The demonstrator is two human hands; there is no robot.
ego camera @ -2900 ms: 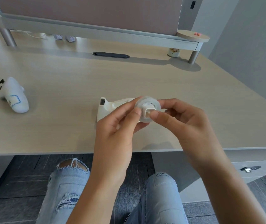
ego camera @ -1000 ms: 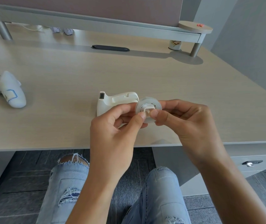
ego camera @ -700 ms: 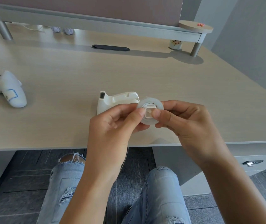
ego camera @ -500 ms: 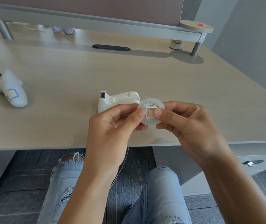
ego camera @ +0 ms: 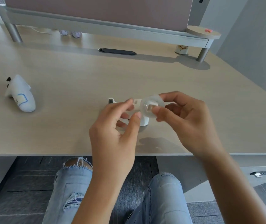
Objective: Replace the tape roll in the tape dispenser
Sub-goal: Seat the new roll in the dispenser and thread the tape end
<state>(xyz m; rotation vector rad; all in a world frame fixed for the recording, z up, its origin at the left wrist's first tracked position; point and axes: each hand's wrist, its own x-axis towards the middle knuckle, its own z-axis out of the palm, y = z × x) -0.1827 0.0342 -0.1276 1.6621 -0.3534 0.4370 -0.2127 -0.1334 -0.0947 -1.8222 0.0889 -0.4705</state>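
A clear tape roll (ego camera: 160,101) with a white hub (ego camera: 151,106) in its core is pinched in my right hand (ego camera: 189,120), thumb in front and fingers behind, a little above the desk. My left hand (ego camera: 114,138) is just left of it with fingers spread and nothing in it; its thumb tip is close to the roll's left edge. The white tape dispenser (ego camera: 144,121) stands on the desk (ego camera: 80,126) behind both hands, mostly hidden, with its cutter end (ego camera: 111,100) showing at the left.
A white handheld controller (ego camera: 22,96) lies at the left of the desk. A dark cable slot (ego camera: 117,51), a raised shelf (ego camera: 96,23) and a small jar (ego camera: 181,49) are at the back. The desk's front edge runs just under my wrists, above my knees.
My left hand has let go of the roll and opened, drawing slightly back. The right hand alone now holds the roll and has lifted it a little up and right.
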